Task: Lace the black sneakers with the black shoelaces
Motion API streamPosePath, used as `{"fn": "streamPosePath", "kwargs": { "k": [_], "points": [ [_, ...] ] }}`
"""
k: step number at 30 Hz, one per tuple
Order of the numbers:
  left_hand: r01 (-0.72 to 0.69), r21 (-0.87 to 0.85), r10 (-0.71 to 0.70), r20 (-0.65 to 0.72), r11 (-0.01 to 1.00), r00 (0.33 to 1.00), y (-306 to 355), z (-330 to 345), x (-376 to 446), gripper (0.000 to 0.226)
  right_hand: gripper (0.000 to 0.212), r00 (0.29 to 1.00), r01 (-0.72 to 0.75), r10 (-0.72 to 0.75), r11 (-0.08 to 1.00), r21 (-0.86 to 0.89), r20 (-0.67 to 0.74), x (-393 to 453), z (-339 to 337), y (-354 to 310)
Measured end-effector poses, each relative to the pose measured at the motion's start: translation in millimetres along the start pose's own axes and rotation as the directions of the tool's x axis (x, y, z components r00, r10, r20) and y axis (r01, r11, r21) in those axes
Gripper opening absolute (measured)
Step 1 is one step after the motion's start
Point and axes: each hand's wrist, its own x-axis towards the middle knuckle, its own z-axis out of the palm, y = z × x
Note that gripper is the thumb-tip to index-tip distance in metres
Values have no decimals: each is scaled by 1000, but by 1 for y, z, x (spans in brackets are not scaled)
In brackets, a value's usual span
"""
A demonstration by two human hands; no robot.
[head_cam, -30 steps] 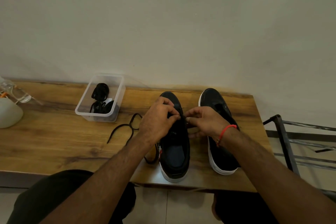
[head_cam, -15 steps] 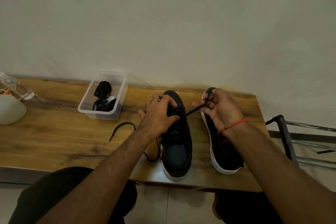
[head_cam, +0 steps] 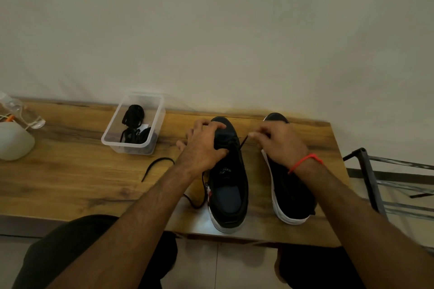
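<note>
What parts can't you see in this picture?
Head view:
- Eyelets of the left sneaker: hidden under the left hand.
- Front of the right sneaker: covered by the right hand.
- Shoelace middle: behind the left forearm.
- Tongue lettering: too small.
- Bottle: cut off by the left edge.

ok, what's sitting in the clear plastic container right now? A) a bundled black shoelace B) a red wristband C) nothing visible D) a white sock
A: the clear plastic container behind the left hand holds a bundled black shoelace, with more dark lace coiled beside it. The red band is on the right wrist, not in the box.
</note>
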Motion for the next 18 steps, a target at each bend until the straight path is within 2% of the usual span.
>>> {"fn": "streamPosePath", "kwargs": {
  "k": [1,2,3,4,5,6,7,8,10,11,12,14,15,16,18],
  "points": [
    [2,0,-2,5,1000,1000,0,-1,0,68,17,986,-66,92,981,180,-138,3,-8,-1],
    [3,0,-3,11,1000,1000,-1,-1,0,68,18,945,-97,221,894,437,-242,6,-14,1],
    [2,-1,-2,16,1000,1000,-1,-1,0,68,20,892,-72,357,718,692,-277,8,-20,0],
    [3,-2,-3,19,1000,1000,-1,0,0,68,22,850,-8,459,501,865,-258,9,-25,-1],
    [3,-3,-3,20,1000,1000,-1,0,0,67,24,834,61,506,316,947,-222,9,-28,0],
    [4,-2,-4,19,1000,1000,-1,0,0,66,25,833,96,517,212,973,-195,9,-29,0],
    [4,-2,-4,18,1000,1000,-1,0,0,66,25,840,101,514,168,981,-175,8,-30,0],
    [4,-1,-4,18,1000,1000,-1,1,1,67,24,851,94,497,170,981,-168,7,-29,0],
    [3,5,-3,17,1000,1000,-1,2,0,67,22,882,50,443,249,967,-160,3,-27,-4],
    [0,9,0,16,1000,1000,-1,2,0,68,20,901,12,402,346,938,-160,1,-25,-8],
    [-2,11,2,16,1000,1000,0,2,0,67,18,922,-23,343,510,860,-179,-1,-22,-11],
    [-2,15,1,15,1000,1000,0,2,0,66,12,970,19,116,841,541,-213,-4,-13,-13],
    [1,20,-1,15,1000,1000,0,2,0,64,6,987,68,-8,925,375,-158,-5,-6,-14],
    [2,22,-2,17,1000,1000,0,2,0,62,5,995,101,-93,964,244,-46,-6,0,-14],
    [1,14,-1,16,1000,1000,-1,2,0,56,31,964,166,-171,985,42,204,-9,16,-9]
  ]
}}
